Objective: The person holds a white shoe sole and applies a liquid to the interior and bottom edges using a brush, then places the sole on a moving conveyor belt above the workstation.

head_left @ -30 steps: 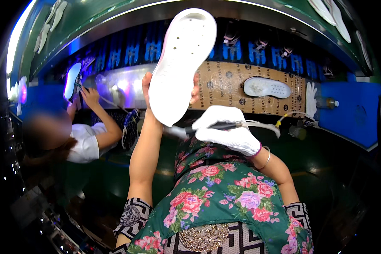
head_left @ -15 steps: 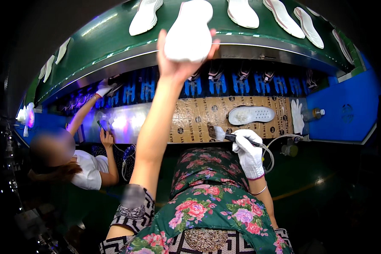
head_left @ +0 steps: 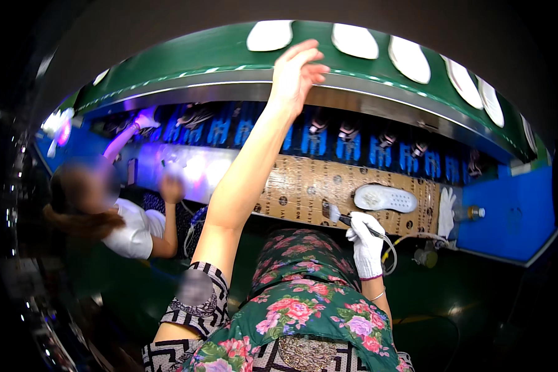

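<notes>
Bare and empty, my left hand [head_left: 296, 75] reaches up over the near edge of a green conveyor belt [head_left: 198, 57], its fingers apart. A white shoe sole [head_left: 270, 36] lies on the belt just beyond it, and another white sole [head_left: 355, 41] is to its right. My right hand [head_left: 368, 240], in a white knitted glove, is closed round the dark handle of a flat brush [head_left: 333, 213]. The bristles point left above the front edge of a cardboard-covered shelf [head_left: 297, 186]. On that shelf rests a white sole with small dimples [head_left: 385, 198], apart from the brush.
Several more soles [head_left: 409, 60] sit along the belt to the right. Beneath it, dark shoes stand on blue racks [head_left: 348, 146]. A white glove [head_left: 446, 211] and a bottle [head_left: 471, 213] are at the shelf's right end. A co-worker [head_left: 133, 229] works at the left.
The white sole that my left hand held over the belt has left the hand, which is now empty. My right hand still holds the brush. The whole view has shifted.
</notes>
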### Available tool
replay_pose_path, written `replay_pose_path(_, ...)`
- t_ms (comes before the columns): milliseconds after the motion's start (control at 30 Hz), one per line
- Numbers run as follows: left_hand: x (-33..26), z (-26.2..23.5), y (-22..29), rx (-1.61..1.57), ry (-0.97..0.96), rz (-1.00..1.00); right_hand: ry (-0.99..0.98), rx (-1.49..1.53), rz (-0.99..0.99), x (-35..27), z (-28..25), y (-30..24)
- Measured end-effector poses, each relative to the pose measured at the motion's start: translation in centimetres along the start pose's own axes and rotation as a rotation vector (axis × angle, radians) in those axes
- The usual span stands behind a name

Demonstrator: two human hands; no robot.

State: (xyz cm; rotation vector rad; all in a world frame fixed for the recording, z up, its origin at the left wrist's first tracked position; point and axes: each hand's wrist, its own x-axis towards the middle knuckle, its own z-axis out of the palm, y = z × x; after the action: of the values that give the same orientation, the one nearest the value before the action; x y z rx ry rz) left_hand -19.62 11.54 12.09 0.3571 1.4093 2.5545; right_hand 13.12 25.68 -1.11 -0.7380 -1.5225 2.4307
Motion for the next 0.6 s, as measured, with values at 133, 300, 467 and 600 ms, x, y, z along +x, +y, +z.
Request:
replay_pose_path(133,3.2,-7.5,2.3,1.41,0.48,0.643,0.004,0.04,0.063,0.2,1.6,0.0)
replay_pose_path(300,1.0,-11.2,4.9,1.176,0.205,0.49,-0.095,0.004,0.024,1.2,2.8,0.1)
replay_pose_path(467,-5.5,-12.0,5.8,0.589,0.052,0.527,-0.142,-0.013,-0.021,2.2,3.6,-1.0)
replay_pose_path(600,-14.0,-12.1,9.0,0.501,0.138,0.564,-0.142,0.029,-0.063,3.8,3.3,-2.5)
